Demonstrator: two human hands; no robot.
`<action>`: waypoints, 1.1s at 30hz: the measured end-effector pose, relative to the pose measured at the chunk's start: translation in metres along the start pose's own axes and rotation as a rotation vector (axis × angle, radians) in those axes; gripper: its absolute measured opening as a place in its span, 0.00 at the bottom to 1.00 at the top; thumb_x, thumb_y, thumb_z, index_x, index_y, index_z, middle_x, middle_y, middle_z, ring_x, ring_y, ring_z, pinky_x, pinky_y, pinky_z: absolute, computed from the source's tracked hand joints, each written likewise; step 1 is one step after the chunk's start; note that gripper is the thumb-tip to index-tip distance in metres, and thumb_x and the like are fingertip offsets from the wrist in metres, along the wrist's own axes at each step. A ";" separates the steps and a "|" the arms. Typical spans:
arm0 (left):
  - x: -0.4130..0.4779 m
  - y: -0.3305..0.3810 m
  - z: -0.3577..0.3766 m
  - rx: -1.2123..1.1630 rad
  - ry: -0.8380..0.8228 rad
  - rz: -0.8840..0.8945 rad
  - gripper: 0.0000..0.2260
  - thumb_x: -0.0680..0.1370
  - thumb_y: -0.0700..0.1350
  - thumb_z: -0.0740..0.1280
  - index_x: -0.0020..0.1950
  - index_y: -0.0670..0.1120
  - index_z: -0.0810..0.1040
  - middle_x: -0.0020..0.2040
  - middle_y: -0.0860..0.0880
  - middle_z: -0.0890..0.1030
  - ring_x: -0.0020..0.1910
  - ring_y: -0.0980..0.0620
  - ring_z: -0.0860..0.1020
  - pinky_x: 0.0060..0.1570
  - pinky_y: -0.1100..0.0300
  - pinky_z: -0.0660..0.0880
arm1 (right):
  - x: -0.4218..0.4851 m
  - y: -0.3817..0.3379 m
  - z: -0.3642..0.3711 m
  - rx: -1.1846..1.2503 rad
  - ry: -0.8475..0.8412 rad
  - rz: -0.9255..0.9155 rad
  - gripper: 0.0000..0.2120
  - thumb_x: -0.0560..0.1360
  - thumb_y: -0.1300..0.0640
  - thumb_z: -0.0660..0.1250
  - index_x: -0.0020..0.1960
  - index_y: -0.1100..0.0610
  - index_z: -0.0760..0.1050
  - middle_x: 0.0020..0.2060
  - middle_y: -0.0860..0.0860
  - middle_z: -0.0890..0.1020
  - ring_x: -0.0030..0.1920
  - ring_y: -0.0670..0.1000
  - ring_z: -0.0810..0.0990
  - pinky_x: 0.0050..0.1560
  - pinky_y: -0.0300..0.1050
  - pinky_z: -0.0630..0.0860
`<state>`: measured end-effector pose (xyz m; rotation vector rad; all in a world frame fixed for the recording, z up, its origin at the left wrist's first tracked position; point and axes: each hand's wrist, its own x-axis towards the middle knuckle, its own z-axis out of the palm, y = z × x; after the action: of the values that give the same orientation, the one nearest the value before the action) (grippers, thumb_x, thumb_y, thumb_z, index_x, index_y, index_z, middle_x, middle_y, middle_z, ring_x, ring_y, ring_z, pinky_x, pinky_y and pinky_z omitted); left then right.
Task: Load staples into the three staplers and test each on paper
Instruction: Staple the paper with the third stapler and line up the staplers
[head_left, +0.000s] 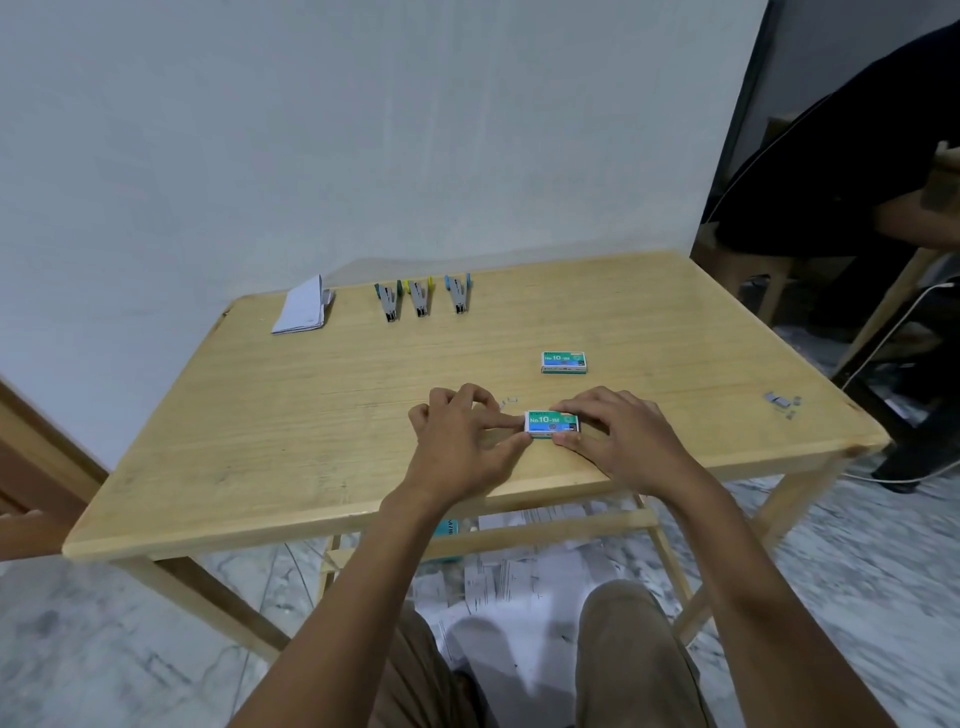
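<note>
A green staple box (551, 424) lies near the table's front edge. My right hand (618, 439) grips its right end with thumb and fingers. My left hand (462, 441) touches its left end with the index finger and thumb. A second staple box (564, 361) lies farther back. Three staplers stand in a row at the back: a green one (388, 301), a yellow one (420, 298) and a blue one (458, 293). A stack of white paper (304, 306) lies to their left. A few loose staples (509, 401) sit behind the held box.
The wooden table (311, 415) stands against a white wall. Loose staple strips (782, 402) lie near its right edge. Scattered papers (519, 577) cover the floor under the table. Another person (857, 171) sits at the right, beside a white cable (883, 348).
</note>
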<state>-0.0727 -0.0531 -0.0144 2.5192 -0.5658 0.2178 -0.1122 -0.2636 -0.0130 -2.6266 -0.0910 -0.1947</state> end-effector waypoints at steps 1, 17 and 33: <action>0.000 0.000 0.000 -0.001 -0.005 0.005 0.13 0.75 0.63 0.66 0.57 0.64 0.81 0.56 0.60 0.71 0.58 0.55 0.62 0.53 0.57 0.53 | 0.000 0.000 0.000 -0.001 -0.003 -0.001 0.18 0.77 0.39 0.63 0.67 0.39 0.73 0.60 0.39 0.76 0.61 0.44 0.71 0.64 0.47 0.62; 0.018 0.006 0.003 -0.114 -0.135 -0.018 0.22 0.80 0.51 0.62 0.74 0.48 0.68 0.76 0.50 0.67 0.75 0.51 0.63 0.75 0.54 0.56 | 0.003 -0.001 0.006 0.106 0.144 0.120 0.20 0.78 0.41 0.63 0.68 0.45 0.73 0.58 0.43 0.76 0.57 0.46 0.75 0.57 0.47 0.71; -0.005 -0.011 -0.001 -0.319 -0.018 0.101 0.08 0.77 0.41 0.69 0.55 0.45 0.85 0.57 0.51 0.84 0.58 0.68 0.75 0.58 0.75 0.69 | 0.070 0.018 -0.018 0.157 0.003 0.117 0.21 0.77 0.44 0.66 0.67 0.49 0.75 0.64 0.47 0.80 0.60 0.49 0.78 0.61 0.52 0.75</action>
<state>-0.0729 -0.0426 -0.0205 2.1888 -0.6788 0.1301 -0.0431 -0.2857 0.0050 -2.4660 0.0465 -0.1455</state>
